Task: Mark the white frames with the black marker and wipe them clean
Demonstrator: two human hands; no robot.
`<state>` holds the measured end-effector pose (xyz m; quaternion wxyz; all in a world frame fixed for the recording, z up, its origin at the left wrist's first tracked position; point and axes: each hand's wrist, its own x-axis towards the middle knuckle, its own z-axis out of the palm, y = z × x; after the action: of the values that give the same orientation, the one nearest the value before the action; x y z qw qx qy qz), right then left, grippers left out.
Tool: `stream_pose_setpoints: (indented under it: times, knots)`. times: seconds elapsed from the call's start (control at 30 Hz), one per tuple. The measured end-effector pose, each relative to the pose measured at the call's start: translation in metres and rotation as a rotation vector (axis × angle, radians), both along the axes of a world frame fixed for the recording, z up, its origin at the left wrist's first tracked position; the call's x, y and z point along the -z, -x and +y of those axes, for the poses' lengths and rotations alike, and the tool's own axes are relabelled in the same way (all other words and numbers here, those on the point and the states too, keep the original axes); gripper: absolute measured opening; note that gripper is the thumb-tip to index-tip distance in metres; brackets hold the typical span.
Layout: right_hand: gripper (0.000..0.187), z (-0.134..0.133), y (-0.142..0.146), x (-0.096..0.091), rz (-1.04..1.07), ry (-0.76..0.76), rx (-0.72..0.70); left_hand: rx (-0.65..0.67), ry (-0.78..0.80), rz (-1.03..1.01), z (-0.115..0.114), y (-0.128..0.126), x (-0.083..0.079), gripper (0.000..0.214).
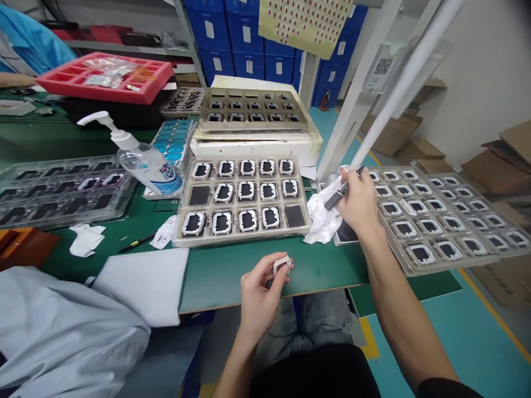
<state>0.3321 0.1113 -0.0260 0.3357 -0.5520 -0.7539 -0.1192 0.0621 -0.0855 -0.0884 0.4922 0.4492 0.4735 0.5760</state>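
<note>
My left hand (259, 287) is closed around a small white frame part (282, 265), held just above the green table's front edge (232, 276). My right hand (359, 202) grips a dark pen-like tool (342, 190) and rests against a crumpled white cloth (323, 218). Straight ahead lies a beige tray (243, 235) filled with several white-framed black parts; two of its pockets show only black. A second tray (415, 265) of the same parts hangs over the table edge, right of my right hand.
A pump bottle of clear liquid (147, 163) stands left of the middle tray. More stacked trays (253, 110) sit behind, a red foam tray (103, 77) at the back left, and clear plastic trays (62, 188) at the left. Someone's pale sleeve (62, 331) lies at lower left.
</note>
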Motion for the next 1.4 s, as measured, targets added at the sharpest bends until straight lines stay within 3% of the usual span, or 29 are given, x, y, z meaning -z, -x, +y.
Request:
stream_pose_setpoints:
  times: [0.37, 0.6, 0.73, 0.9, 1.07, 1.2, 1.4]
  knots:
    - [0.041, 0.001, -0.002, -0.013, 0.026, 0.028, 0.026, -0.010, -0.020, 0.041, 0.002, -0.002, -0.003, 0.021]
    - [0.020, 0.008, -0.006, -0.017, 0.307, -0.147, 0.087, -0.011, -0.016, 0.031, 0.004, -0.002, -0.002, 0.018]
    - [0.017, 0.007, -0.003, -0.021, 0.417, -0.166, 0.057, -0.015, -0.018, 0.042, 0.003, -0.002, -0.003, 0.019]
    - [0.012, 0.010, -0.015, -0.026, 0.297, -0.254, 0.114, -0.017, -0.026, 0.052, 0.003, -0.002, -0.003, 0.019]
    - [0.032, 0.018, -0.024, -0.028, 0.138, -0.152, -0.026, -0.019, -0.024, 0.059, 0.003, -0.002, -0.002, 0.020]
    - [0.025, 0.022, -0.021, -0.026, 0.096, -0.080, -0.012, -0.013, -0.027, 0.059, 0.002, -0.002, -0.001, 0.019]
    - [0.010, 0.004, -0.024, -0.029, 0.084, -0.161, 0.047, -0.009, -0.024, 0.074, 0.002, 0.000, -0.004, 0.020]
